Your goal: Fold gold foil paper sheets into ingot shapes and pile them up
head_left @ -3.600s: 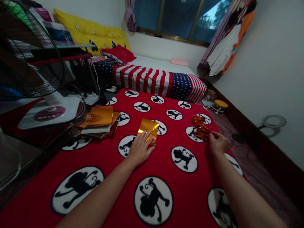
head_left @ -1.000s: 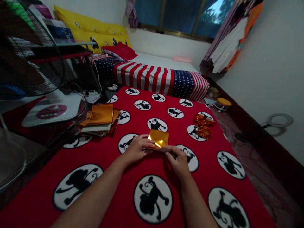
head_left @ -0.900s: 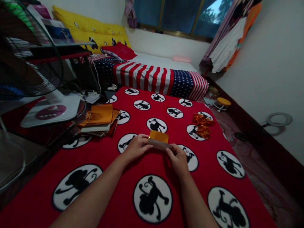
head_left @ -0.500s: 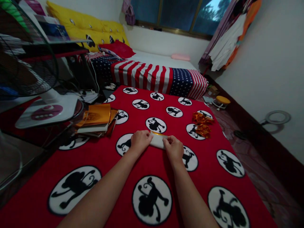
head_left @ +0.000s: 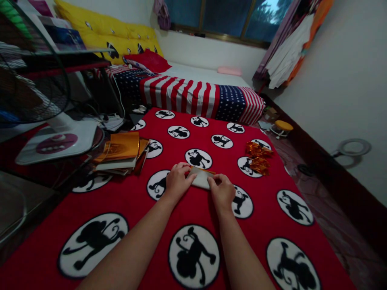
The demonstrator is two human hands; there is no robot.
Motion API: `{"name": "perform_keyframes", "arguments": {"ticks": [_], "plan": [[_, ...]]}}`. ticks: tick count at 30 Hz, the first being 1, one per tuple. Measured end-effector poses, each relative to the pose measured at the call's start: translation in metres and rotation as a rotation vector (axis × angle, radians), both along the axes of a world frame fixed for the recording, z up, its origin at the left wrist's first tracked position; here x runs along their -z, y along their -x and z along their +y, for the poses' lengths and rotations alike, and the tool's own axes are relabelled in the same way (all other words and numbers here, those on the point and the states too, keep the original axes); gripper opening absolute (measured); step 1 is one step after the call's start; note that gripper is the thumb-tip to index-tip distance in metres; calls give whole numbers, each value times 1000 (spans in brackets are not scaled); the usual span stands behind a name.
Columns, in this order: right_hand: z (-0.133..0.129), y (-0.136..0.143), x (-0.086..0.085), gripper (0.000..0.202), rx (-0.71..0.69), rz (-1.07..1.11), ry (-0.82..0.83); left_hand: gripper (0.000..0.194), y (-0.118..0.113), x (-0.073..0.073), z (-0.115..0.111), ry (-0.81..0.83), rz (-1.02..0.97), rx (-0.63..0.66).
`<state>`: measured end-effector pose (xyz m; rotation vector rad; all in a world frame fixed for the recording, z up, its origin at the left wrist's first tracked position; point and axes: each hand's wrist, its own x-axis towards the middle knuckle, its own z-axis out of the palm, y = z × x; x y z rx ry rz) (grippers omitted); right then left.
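Note:
Between my two hands is a sheet of gold foil paper point(head_left: 201, 178), folded so that its pale back faces up and a thin gold strip shows along the far edge. My left hand point(head_left: 179, 182) pinches its left end, the thumb on the pale side. At the right end, my right hand point(head_left: 222, 191) grips the paper between thumb and fingers. The sheet is low over the red cloth point(head_left: 142, 225) with black monkey figures in white circles; whether it touches the cloth I cannot tell.
A stack of gold paper sheets point(head_left: 119, 152) lies to the left. Several crumpled or folded gold foil pieces point(head_left: 258, 157) sit on the right. A fan base point(head_left: 57, 143) stands beyond the left edge, a bed point(head_left: 181, 96) at the back, and a yellow stool point(head_left: 283, 125) at the right.
The left fingers have lifted and spread slightly along the paper's far edge. The pale face of the paper now shows a little taller. My right hand has barely shifted.

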<state>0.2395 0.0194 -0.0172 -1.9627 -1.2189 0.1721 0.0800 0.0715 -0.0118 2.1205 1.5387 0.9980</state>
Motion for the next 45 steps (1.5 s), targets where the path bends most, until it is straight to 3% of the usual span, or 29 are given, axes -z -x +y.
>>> {"name": "perform_keyframes", "arguments": {"ticks": [6, 10, 13, 17, 21, 24, 26, 29, 34, 38, 40, 45], "plan": [[0, -6, 3, 25, -154, 439, -180, 24, 5, 1, 2, 157, -279, 122], [0, -7, 4, 25, -231, 597, -237, 28, 8, 1, 1, 280, -508, 219], [-1, -6, 2, 24, -242, 623, -242, 35, 10, 0, 0, 402, -587, 260], [-4, -7, -2, 21, -290, 562, -333, 46, 10, -7, -3, 364, -624, 236], [-5, -9, -5, 42, -356, 671, -399, 57, 12, -11, -4, 439, -818, 228], [-5, -11, -3, 32, -312, 730, -386, 46, 12, -7, -2, 412, -852, 190], [-5, -12, -2, 21, -296, 703, -375, 52, 11, -4, 0, 406, -872, 199], [-3, -13, 0, 20, -323, 602, -388, 63, 10, -2, 1, 500, -992, 229], [-4, -9, -5, 46, -342, 521, -370, 61, 10, -9, -1, 752, -1123, 225], [-7, -6, -8, 18, -355, 459, -376, 61, 12, -11, -1, 841, -1165, 308], [-9, -4, -8, 14, -343, 520, -354, 65, 12, -9, -1, 835, -1146, 364], [-11, 3, -8, 28, -241, 930, -300, 69, 12, -3, -1, 687, -1078, 409]]}}
